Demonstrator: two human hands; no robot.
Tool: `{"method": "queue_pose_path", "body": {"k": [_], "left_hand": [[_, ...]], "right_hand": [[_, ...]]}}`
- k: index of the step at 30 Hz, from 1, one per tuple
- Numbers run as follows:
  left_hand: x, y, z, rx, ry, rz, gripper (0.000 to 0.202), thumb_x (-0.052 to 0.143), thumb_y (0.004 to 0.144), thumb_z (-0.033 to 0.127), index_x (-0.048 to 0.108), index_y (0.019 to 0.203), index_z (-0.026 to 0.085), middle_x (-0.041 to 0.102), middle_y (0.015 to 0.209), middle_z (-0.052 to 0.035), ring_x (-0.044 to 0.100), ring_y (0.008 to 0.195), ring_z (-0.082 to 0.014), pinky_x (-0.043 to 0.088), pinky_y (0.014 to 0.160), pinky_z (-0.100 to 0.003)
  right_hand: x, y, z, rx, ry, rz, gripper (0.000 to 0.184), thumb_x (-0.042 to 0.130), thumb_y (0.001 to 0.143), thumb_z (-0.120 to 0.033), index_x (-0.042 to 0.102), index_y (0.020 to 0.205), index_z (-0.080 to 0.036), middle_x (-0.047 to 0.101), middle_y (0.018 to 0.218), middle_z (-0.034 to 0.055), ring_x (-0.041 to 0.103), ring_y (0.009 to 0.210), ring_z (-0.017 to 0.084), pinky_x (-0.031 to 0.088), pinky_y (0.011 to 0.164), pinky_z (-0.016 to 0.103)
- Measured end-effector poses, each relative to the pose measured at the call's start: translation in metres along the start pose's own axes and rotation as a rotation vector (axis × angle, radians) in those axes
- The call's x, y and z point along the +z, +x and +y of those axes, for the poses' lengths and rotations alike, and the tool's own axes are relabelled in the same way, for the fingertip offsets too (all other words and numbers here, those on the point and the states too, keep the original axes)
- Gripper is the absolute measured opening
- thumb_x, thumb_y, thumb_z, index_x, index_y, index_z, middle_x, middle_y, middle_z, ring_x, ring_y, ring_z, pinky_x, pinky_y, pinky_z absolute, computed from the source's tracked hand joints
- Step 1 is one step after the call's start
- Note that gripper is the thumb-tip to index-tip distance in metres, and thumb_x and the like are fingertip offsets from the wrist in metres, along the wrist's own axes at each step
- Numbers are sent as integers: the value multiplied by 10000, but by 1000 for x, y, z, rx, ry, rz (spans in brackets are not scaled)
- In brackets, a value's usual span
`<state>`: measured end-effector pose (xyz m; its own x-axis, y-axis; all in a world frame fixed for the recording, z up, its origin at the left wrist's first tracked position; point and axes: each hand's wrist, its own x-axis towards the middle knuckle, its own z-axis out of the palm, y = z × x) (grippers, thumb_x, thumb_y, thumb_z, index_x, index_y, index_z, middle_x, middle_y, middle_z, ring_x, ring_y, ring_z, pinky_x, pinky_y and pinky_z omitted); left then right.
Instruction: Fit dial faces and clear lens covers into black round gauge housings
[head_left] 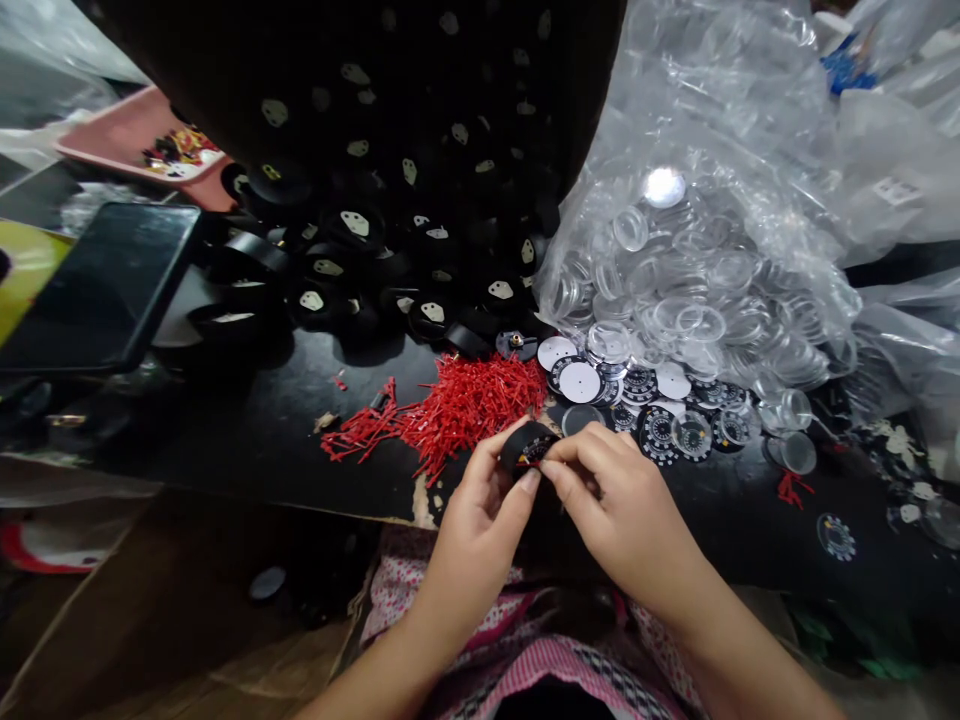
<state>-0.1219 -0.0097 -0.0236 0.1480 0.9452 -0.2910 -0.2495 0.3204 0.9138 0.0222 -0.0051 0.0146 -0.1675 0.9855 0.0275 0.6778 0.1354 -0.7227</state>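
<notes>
Dial case (pixel 514 448) sits gripped in the left hand (pixel 480 505) while the right hand (pixel 621 500), pinched closed, apparently seats a red needle (pixel 531 464), likely calling for gentle pressure next.

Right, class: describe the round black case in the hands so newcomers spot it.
On the black table, find the heap of thin red pieces. Just nearer the person, the left hand holds the round black case, with the right hand at its rim. Unlike the black cases piled beyond, this one is hand-held.
</notes>
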Motion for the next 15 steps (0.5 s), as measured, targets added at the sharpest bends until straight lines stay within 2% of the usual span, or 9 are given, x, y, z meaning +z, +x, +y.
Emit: {"method": "queue_pose_path", "body": {"k": [7,13,15], "left_hand": [[-6,-4,2,94,156,-1,187,616,904,215,612,1088,244,727,1099,11,684,1015,-124,520,911,-208],[-9,-9,2,189,315,53,295,622,855,113,629,1105,268,732,1045,47,694,987,-110,518,900,-183],[-9,-7,4,153,305,42,284,628,851,121,641,1097,261,738,1041,39,700,974,-121,527,894,-194]], "right_hand": [[-3,-5,-4,5,15,-24,164,581,926,-133,568,770,-181,602,787,-3,544,765,156,359,742,307],[-1,-9,-8,-24,-12,3,192,580,929,-145,539,746,-189,582,730,-19,522,720,149,343,708,300],[-1,-8,-8,-8,-22,1,230,599,914,-153,515,703,-191,565,692,-29,511,684,142,341,692,298]]}}
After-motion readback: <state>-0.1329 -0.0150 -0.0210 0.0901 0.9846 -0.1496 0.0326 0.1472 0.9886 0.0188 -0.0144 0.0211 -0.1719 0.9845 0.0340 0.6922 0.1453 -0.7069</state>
